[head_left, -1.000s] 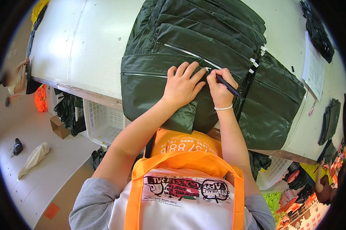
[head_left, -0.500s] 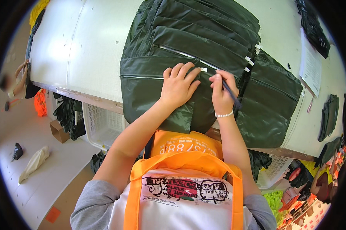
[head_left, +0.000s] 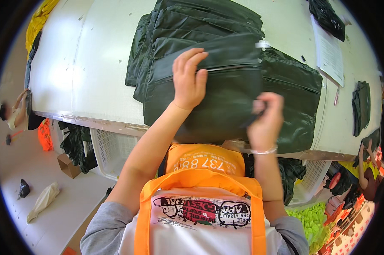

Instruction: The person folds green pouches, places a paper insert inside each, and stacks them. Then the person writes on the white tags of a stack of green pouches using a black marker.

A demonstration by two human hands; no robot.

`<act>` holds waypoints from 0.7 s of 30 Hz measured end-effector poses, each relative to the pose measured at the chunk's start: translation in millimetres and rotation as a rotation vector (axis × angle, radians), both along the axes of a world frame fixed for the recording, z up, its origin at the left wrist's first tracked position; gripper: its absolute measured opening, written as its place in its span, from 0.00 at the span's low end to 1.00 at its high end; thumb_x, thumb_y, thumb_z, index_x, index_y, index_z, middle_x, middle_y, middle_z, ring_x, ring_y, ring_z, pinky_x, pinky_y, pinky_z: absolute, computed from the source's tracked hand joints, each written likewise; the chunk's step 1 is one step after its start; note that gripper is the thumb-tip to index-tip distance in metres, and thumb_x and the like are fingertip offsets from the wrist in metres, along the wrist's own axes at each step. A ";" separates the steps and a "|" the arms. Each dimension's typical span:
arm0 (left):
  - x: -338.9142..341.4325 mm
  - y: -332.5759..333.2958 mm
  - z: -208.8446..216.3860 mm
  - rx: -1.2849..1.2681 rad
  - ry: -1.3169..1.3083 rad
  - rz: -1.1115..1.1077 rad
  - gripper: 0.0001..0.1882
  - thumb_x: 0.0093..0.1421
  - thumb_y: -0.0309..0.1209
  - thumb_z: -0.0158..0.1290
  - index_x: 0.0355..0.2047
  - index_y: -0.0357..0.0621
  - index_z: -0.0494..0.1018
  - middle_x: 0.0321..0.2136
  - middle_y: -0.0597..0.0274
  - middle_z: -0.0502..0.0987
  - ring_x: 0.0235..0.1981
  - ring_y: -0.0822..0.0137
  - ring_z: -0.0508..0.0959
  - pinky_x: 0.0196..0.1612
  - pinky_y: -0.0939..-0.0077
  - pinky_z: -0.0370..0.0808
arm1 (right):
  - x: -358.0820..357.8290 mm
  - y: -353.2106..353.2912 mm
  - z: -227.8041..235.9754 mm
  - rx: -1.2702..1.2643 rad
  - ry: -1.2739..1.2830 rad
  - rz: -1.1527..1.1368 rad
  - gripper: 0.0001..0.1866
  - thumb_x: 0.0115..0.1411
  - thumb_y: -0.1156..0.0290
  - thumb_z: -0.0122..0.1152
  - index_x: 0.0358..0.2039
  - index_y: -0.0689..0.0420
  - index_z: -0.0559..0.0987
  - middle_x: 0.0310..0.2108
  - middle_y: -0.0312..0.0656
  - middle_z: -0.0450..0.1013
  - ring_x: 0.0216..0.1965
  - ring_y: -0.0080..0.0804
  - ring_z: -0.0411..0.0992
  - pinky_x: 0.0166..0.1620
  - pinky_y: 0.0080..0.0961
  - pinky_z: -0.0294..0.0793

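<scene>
The left hand [head_left: 188, 80] lies unclenched, its fingers loosely extended, on a dark green, glossy fabric panel with a straight zip [head_left: 217, 104]. The right hand [head_left: 266, 121], blurred, is curled around a slim black pen [head_left: 258, 114] beside that panel's right edge. Just right of the right hand lies a second dark green zipped fabric panel [head_left: 294, 110]. Beyond the left hand, overlapping layers of dark green fabric [head_left: 209, 19] spread over a white, smooth-topped bench [head_left: 102, 63]. Farther off, beyond the right hand and to its right, are white printed paper sheets [head_left: 328, 51].
</scene>
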State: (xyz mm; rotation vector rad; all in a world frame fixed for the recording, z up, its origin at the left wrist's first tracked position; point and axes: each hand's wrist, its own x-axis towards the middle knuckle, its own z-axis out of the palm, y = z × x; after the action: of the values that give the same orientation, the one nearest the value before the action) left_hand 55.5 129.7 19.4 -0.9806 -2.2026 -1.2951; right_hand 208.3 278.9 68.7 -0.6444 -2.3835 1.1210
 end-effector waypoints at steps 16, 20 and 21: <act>35.7 -33.3 -33.0 -0.769 -0.194 0.034 0.35 0.60 0.47 0.51 0.65 0.50 0.57 0.68 0.57 0.52 0.68 0.56 0.52 0.67 0.51 0.46 | 12.8 102.8 -45.7 0.103 0.071 -0.182 0.14 0.69 0.70 0.46 0.52 0.58 0.71 0.42 0.47 0.76 0.40 0.34 0.75 0.46 0.28 0.73; 38.2 -43.8 -21.6 -0.784 -0.150 0.047 0.31 0.59 0.48 0.52 0.62 0.55 0.63 0.63 0.56 0.59 0.63 0.55 0.59 0.62 0.54 0.54 | -27.0 40.5 -47.6 -0.170 0.166 0.066 0.13 0.66 0.69 0.51 0.46 0.61 0.78 0.36 0.38 0.75 0.33 0.23 0.71 0.41 0.20 0.71; 36.4 -40.7 -19.5 -0.782 -0.130 0.057 0.30 0.59 0.48 0.52 0.61 0.57 0.64 0.60 0.56 0.61 0.60 0.54 0.61 0.60 0.55 0.56 | -36.9 33.4 -55.8 -0.144 0.180 0.130 0.11 0.65 0.71 0.51 0.44 0.61 0.78 0.34 0.39 0.76 0.32 0.21 0.71 0.39 0.19 0.71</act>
State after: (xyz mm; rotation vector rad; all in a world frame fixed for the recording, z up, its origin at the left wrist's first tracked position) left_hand 92.0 89.0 0.0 -1.0859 -2.8818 -0.4480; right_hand 171.4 312.3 13.0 -0.4183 -2.2326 1.3554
